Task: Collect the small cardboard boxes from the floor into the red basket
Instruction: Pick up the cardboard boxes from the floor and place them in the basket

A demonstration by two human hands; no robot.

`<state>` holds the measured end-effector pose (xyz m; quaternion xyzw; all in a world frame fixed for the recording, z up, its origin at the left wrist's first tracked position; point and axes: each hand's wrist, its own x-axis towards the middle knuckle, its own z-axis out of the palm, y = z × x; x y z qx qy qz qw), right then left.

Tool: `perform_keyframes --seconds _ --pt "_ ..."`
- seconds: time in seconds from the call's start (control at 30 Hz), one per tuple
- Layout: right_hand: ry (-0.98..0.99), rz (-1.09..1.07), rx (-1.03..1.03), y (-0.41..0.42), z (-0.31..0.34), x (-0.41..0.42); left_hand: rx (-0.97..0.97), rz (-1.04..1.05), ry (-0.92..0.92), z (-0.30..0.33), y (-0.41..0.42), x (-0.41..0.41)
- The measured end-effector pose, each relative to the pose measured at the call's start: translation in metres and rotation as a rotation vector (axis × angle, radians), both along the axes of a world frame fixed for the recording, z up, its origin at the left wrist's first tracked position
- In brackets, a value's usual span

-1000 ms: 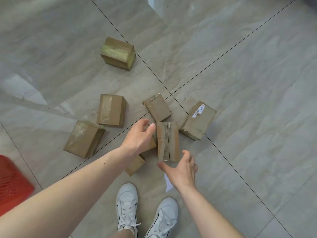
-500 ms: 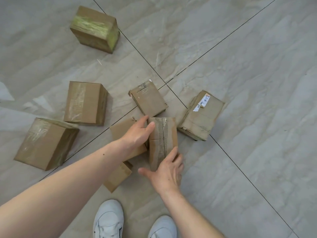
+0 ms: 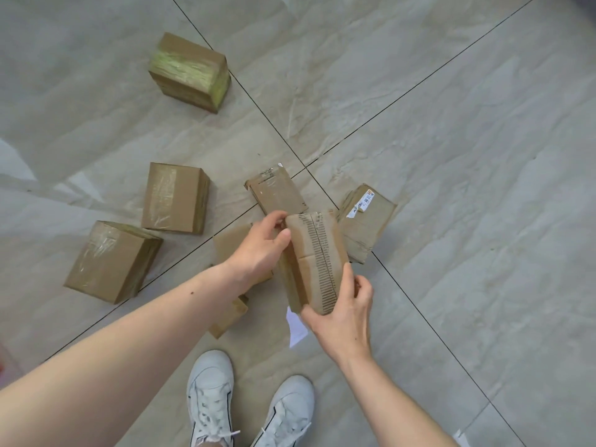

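Observation:
Both hands hold one narrow cardboard box (image 3: 314,259) with a torn, ribbed strip down its top. My left hand (image 3: 258,250) grips its far left corner; my right hand (image 3: 342,314) clasps its near end. Around it on the grey tiles lie several other boxes: a flat one (image 3: 277,193) just beyond, a labelled one (image 3: 364,224) to the right, two taped ones (image 3: 175,196) (image 3: 111,261) to the left, a green-taped one (image 3: 190,71) far off. Two more boxes (image 3: 227,240) (image 3: 230,316) lie partly hidden under my left forearm. A sliver of the red basket (image 3: 1,366) shows at the left edge.
My two white shoes (image 3: 211,395) (image 3: 287,411) stand just below the held box. A white paper scrap (image 3: 296,327) lies on the floor under my right hand. Open tile floor stretches to the right and far side.
My right hand has closed around the near end of the ribbed box, and my left hand has taken its far corner. The box now sits higher, lifted off the floor between them.

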<state>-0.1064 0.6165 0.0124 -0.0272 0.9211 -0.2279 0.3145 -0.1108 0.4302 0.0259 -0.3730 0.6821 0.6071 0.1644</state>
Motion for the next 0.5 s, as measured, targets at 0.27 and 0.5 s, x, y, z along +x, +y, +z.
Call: perform_keyframes --seconds 0.27,0.5 --pt "0.004 -0.157 -0.272 -0.022 0.132 -0.032 -0.065 0.104 0.022 0.119 -0.032 0.000" --pt "-0.043 -0.196 -0.467 -0.062 0.216 -0.039 -0.169 0.044 -0.028 0.197 -0.080 0.032"
